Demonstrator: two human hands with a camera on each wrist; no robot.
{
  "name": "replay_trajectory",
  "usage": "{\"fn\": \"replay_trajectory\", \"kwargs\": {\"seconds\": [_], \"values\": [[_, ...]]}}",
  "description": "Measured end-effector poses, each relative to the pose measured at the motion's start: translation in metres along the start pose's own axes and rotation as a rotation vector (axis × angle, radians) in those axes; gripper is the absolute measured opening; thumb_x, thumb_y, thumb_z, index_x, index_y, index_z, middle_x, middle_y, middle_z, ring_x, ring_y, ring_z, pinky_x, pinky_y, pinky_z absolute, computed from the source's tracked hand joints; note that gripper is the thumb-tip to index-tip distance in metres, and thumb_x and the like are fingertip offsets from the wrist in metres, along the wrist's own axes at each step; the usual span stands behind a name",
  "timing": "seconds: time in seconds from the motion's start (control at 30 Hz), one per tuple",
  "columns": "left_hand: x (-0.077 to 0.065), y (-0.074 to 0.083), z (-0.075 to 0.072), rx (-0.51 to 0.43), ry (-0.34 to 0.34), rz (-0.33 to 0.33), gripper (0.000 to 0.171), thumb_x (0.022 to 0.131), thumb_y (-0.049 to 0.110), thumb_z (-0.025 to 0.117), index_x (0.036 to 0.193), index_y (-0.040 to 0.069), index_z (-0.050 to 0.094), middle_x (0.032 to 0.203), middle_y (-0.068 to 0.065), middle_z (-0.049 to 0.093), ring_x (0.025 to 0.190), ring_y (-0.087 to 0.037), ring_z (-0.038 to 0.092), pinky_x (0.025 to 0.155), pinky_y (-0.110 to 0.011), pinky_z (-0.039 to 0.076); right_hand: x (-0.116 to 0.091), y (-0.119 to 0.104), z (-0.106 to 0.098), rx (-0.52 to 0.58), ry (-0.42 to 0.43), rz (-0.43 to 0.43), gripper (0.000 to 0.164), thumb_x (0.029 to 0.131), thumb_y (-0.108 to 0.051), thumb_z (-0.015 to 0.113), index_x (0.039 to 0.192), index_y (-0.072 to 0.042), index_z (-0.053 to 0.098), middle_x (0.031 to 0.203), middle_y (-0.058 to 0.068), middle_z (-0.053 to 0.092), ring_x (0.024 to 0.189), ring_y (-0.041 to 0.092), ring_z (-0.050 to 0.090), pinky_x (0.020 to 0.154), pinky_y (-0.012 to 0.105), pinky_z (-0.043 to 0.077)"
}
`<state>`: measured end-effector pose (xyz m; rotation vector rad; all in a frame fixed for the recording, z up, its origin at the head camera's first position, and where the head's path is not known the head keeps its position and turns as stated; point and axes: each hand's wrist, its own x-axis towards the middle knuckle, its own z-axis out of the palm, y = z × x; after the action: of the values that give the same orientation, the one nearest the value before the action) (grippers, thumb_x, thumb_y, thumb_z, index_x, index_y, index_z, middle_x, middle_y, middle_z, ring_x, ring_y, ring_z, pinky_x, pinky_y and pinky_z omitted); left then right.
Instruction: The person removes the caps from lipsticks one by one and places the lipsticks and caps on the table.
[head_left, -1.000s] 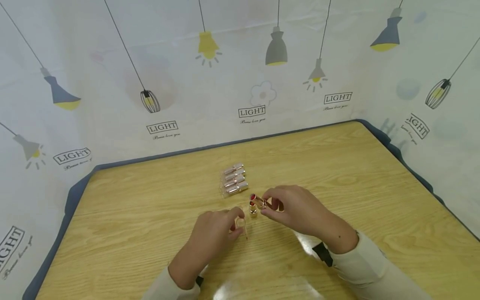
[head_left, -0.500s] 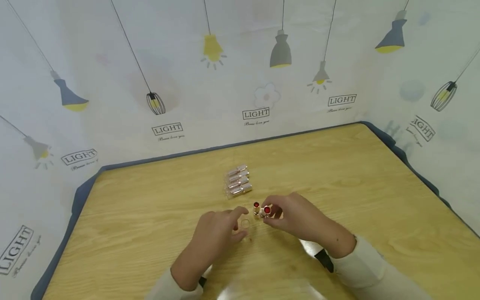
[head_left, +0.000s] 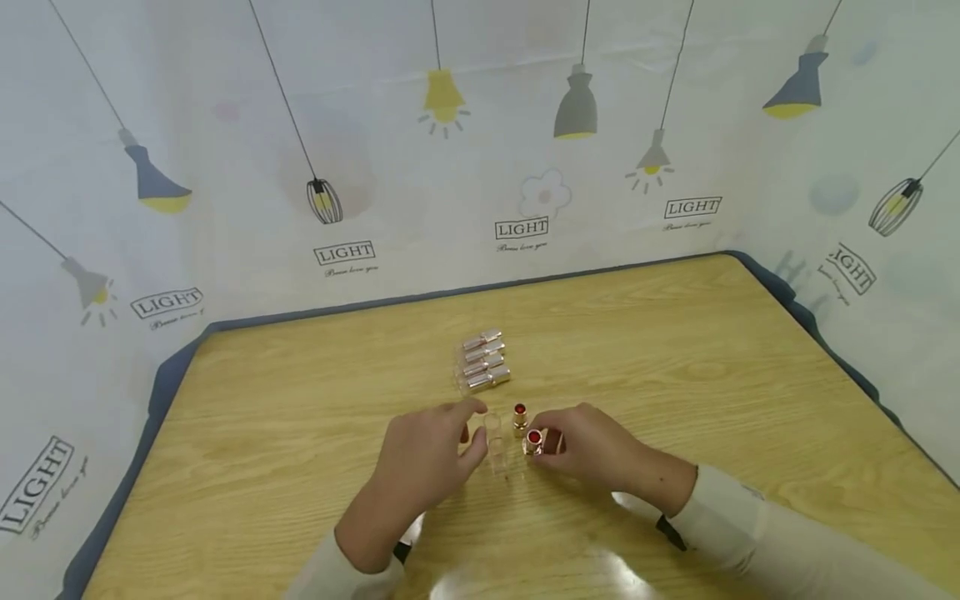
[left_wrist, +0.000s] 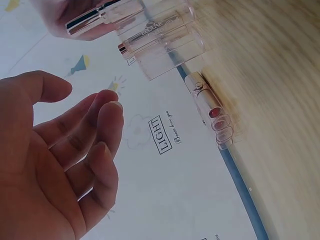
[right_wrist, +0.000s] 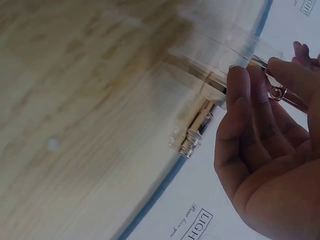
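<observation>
Thumb and fingers of the right hand pinch a red-topped tube just beside a second tube, well in from the desk's far edge, while the left hand, fingers loosely bent, hovers near a clear holder and four slim tubes lie closer to that edge.

Two lipsticks shine gold and red — the tabletop yellowish wood grain, a blue band at its far corners — backdrop white with blue, grey, yellow lamps.
</observation>
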<state>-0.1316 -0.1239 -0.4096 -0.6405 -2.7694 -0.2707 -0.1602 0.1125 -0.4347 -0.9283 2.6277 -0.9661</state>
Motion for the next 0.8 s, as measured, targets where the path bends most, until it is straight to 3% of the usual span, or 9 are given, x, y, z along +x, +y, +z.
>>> {"fn": "replay_trajectory", "kwargs": {"seconds": [0.4, 0.8], "values": [[-0.0003, 0.0028, -0.0039, 0.006, -0.065, -0.007, 0.023, 0.093, 0.038, 0.065, 0.109, 0.023, 0.071, 0.068, 0.013, 0.064, 0.046, 0.000, 0.042, 0.039, -0.019, 0.028, 0.0076, 0.0052, 0.0084, 0.018, -0.050, 0.026, 0.019, 0.088, -0.016, 0.078, 0.104, -0.008, 0.073, 0.073, -0.008, 0.068, 0.063, -0.002, 0.058, 0.058, 0.019, 0.049], [-0.0013, 0.0028, -0.0010, 0.010, -0.035, 0.009, 0.020, 0.093, 0.036, 0.066, 0.107, 0.022, 0.072, 0.068, 0.013, 0.064, 0.045, 0.001, 0.040, 0.039, -0.018, 0.027, 0.0087, 0.0088, 0.0105, 0.006, -0.061, 0.032, 0.013, 0.087, -0.013, 0.077, 0.098, -0.009, 0.071, 0.071, -0.008, 0.066, 0.062, -0.002, 0.056, 0.059, 0.019, 0.048]]}}
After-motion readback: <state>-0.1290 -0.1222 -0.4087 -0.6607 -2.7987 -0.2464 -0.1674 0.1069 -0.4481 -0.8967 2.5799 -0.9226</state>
